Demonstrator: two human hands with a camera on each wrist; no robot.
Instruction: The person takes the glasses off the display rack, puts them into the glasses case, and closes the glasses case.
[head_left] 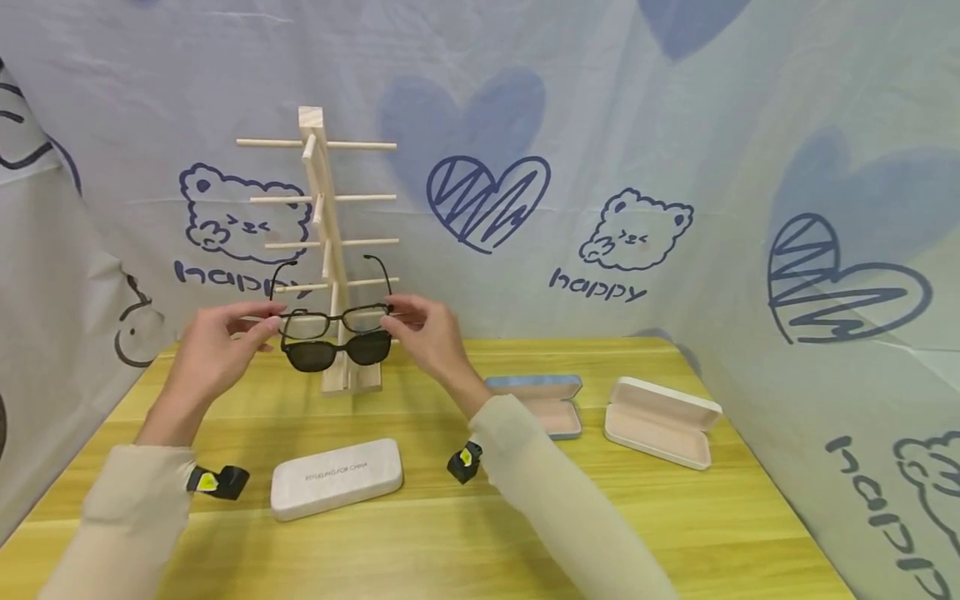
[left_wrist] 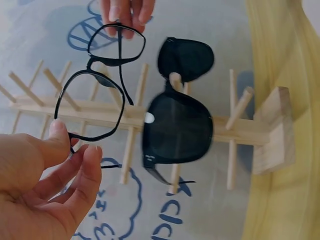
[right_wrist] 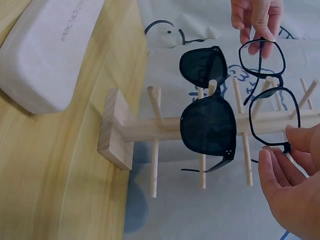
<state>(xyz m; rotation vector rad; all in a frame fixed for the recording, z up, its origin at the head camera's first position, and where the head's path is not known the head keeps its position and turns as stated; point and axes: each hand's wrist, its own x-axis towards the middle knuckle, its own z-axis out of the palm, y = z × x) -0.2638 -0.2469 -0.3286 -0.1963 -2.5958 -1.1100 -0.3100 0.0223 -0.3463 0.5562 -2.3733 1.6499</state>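
Clear-lensed black eyeglasses [head_left: 336, 320] are held level in front of a wooden glasses rack [head_left: 318, 171], their temples pointing back toward it. My left hand [head_left: 213, 343] pinches one end of the frame by the hinge. At the opposite hinge, my right hand [head_left: 431, 333] pinches between thumb and fingers. Dark sunglasses [left_wrist: 177, 127] hang on the rack just below, their bridge over a front peg. In the right wrist view, the eyeglasses [right_wrist: 274, 90] are beside a higher peg; whether they touch it I cannot tell.
A closed white glasses case [head_left: 337, 479] lies on the yellow wood-grain table [head_left: 420, 550]. To the right are an open blue case [head_left: 536, 383], partly behind my right arm, and an open white case [head_left: 660, 425]. A printed cloth [head_left: 480, 50] hangs behind.
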